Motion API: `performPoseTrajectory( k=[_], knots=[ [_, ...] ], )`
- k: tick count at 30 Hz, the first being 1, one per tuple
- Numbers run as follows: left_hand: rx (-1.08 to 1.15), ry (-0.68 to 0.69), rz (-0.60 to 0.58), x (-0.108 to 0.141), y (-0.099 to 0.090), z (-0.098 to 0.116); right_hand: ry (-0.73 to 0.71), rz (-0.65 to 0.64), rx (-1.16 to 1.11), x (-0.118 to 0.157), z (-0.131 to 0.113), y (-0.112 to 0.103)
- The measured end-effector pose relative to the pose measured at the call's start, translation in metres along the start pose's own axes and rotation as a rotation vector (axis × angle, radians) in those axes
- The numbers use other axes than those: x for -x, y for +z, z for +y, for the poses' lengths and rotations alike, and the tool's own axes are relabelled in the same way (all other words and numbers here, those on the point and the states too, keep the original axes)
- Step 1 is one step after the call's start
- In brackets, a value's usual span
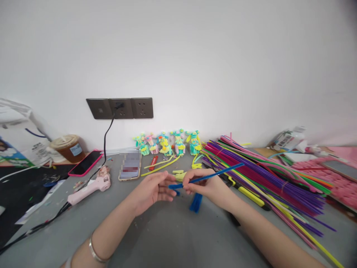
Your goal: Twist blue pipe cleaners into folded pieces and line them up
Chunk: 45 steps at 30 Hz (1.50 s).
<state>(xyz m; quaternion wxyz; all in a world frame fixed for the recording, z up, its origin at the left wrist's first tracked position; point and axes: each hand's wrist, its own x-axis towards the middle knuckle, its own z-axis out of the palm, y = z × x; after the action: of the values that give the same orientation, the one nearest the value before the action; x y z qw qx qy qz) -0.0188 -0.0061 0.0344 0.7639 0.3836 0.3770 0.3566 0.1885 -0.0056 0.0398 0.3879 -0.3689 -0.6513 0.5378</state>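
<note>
From my remote seat, the head view shows a grey tabletop against a white wall, with two bare hands meeting near the middle. The right hand pinches a blue pipe cleaner between thumb and fingertips; its long end slants up to the right, over that forearm's side. The left hand is loosely open, fingers apart, the strip's short end lying across its fingertips; I cannot tell whether they touch. Just below the right hand sits a cluster of short blue pieces. Behind the hands, five small pastel figures stand in a row by the wall. To the right I see a large heap of pipe cleaners, mostly purple and magenta, and a yellow-and-black utility knife. To the left lie a pale pink glue gun and a phone.
</note>
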Motion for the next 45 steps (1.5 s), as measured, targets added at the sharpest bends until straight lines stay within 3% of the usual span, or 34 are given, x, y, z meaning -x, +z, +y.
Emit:
performPoseTrajectory(
  k=[5,9,14,19,27,37,45],
  knots=[
    [-0.171,-0.206,-0.208,0.005,-0.001,-0.003,-0.007,-0.157,0.005,0.003,0.002,0.0],
    [-0.174,-0.277,-0.255,0.007,0.003,-0.006,-0.057,-0.176,0.023,0.002,0.004,0.0],
    [-0.205,-0.156,-0.131,0.004,0.005,-0.01,0.055,-0.044,-0.138,-0.003,0.01,0.003],
    [-0.274,-0.082,-0.068,0.001,0.006,-0.011,0.067,0.074,-0.187,-0.006,0.016,0.005],
    [-0.325,-0.092,-0.128,0.002,0.005,-0.011,0.088,0.056,-0.183,-0.007,0.015,0.005],
    [-0.322,0.074,0.0,-0.006,0.008,-0.023,0.102,0.118,-0.159,-0.007,0.023,0.008],
    [-0.384,0.145,-0.048,-0.004,0.007,-0.021,0.167,0.017,-0.197,-0.008,0.019,0.001]
  ],
)
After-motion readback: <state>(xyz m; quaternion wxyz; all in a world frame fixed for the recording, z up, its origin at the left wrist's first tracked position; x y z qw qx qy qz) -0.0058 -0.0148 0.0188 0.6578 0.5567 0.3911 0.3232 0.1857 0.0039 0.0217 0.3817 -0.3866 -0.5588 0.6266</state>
